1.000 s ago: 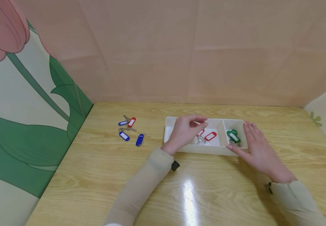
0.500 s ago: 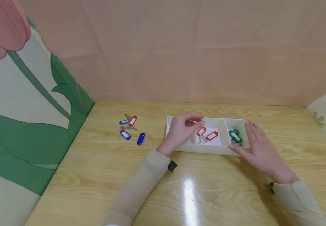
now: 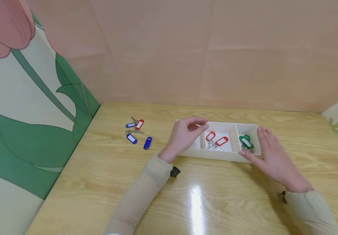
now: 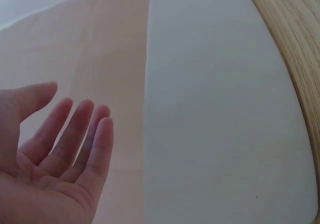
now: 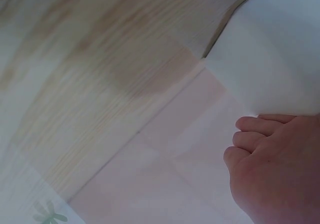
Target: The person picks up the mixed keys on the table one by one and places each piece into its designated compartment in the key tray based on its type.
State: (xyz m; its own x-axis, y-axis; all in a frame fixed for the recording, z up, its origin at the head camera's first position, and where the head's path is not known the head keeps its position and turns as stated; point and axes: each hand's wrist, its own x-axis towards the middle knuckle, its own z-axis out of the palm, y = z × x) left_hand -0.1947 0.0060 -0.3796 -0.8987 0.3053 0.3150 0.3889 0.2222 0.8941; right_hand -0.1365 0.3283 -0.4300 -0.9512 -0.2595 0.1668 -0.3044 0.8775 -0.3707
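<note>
A white divided tray (image 3: 215, 154) stands on the wooden table. Its middle compartment holds two red key tags (image 3: 222, 141) with keys, and green key tags (image 3: 246, 142) lie in the right one. My left hand (image 3: 184, 137) is over the tray's left part, hiding much of that compartment; in the left wrist view its fingers are loosely bent with nothing between them. At the tray's right end rests my right hand (image 3: 277, 160), its fingers extended along the end wall and its thumb at the front corner.
Left of the tray, several tagged keys lie on the table (image 3: 98, 182): a red key tag (image 3: 139, 124) and blue key tags (image 3: 132, 138), one of them a separate blue tag (image 3: 147, 143) nearer the tray. A pink-covered wall (image 3: 157, 65) rises behind the table.
My left hand has shifted left over the tray, uncovering the red tags in the middle compartment. The right hand keeps its place at the tray's end. The head view has shifted slightly.
</note>
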